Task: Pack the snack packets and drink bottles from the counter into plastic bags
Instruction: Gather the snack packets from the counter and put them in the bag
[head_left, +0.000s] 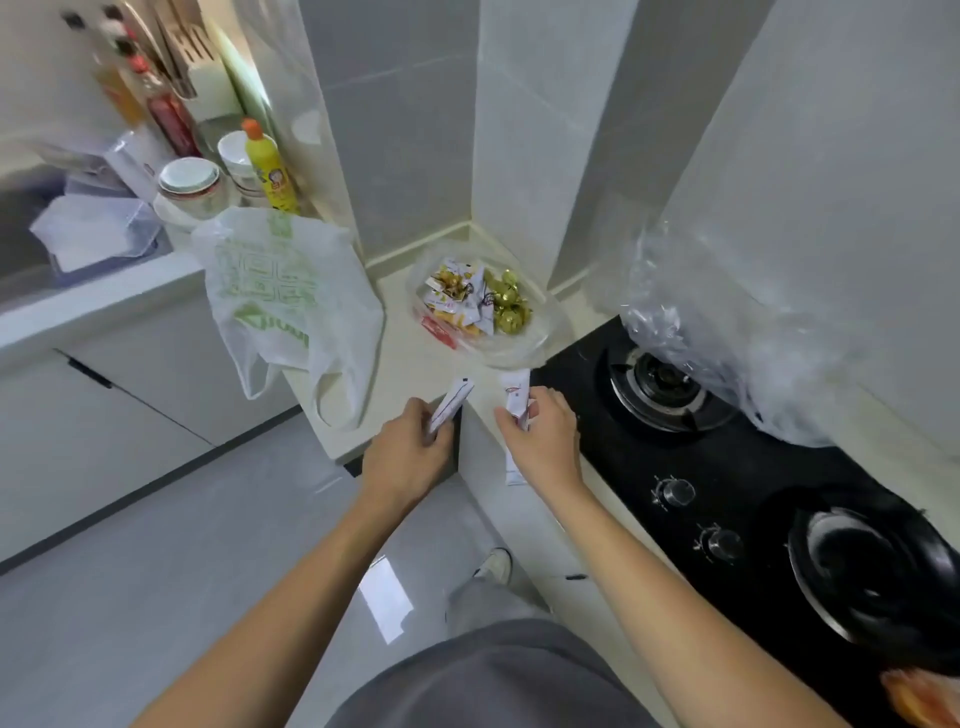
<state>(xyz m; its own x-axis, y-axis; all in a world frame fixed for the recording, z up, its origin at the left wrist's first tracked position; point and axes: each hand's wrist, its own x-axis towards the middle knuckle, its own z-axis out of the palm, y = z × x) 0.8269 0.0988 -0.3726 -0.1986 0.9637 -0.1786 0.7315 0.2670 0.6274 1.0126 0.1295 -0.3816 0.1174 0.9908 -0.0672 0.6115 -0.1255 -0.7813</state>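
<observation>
My left hand (410, 449) grips a slim white stick packet (453, 402) at the counter's front edge. My right hand (545, 436) holds a second white stick packet (517, 397), whose lower end sticks out below my fingers. Beyond them on the cream counter (410, 364) lies an open clear plastic bag (530, 343) holding several snack packets (457, 304) and gold-wrapped sweets (509, 306). A white plastic bag with green print (280, 296) drapes over the counter corner to the left. No drink bottles for packing are clearly visible.
A black gas hob (727, 467) with two burners and knobs lies to the right, with crumpled clear plastic (727, 332) over its back. Bowls (189, 179), a yellow dish-soap bottle (270, 171), sauce bottles and a sink area stand at the left rear. A tiled pillar rises behind the counter.
</observation>
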